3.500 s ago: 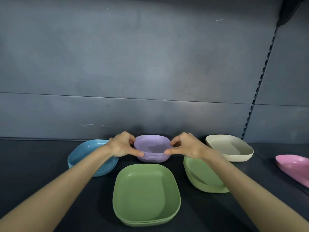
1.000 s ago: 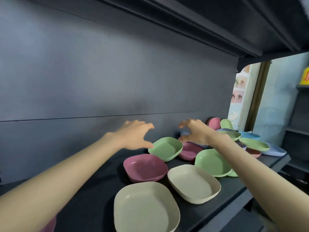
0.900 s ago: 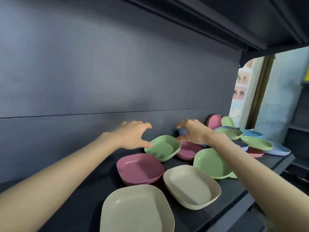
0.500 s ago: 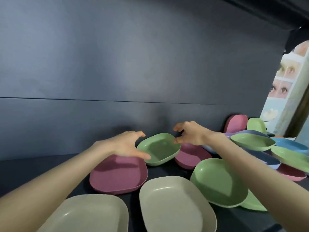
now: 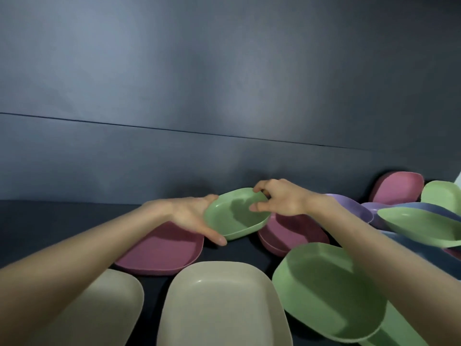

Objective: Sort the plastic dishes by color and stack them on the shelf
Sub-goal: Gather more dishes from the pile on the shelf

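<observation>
— Dark grey shelf [image 5: 62, 216] and a dark grey back panel [image 5: 224, 83], is that the whole setting?

— Yes, seen from a person's own head, with both bare forearms reaching in. Start at the fingers. The right hand [image 5: 282, 198] pinches the right end of a small green bowl [image 5: 234, 218], thumb inside the rim and fingers curled over its far edge. The left hand [image 5: 189, 216] grips the bowl's left end, the thumb laid along the near side and the fingers round the far side.

— Where does the bowl sit?

— Near the back of the shelf, about the middle of the view, tilted so that its hollow faces the viewer. Whether it rests on the shelf or is lifted off it cannot be told.

— And around it?

— Just left, under the left wrist, lies a flat pink plate [image 5: 164, 250]. Just right, under the right wrist, is a pink dish [image 5: 291, 233], its edge hidden by the bowl. Nearer the viewer are two cream plates side by side, one in the centre [image 5: 219, 308] and one [image 5: 112, 315] partly hidden by the left forearm. A large green dish [image 5: 329, 295] lies beneath the right forearm.

— Further right?

— A loose heap: a purple dish [image 5: 354, 208], a tilted green dish [image 5: 421, 228], a blue dish [image 5: 424, 206] behind it, and a second pink dish [image 5: 396, 188] leaning on the back panel.
</observation>
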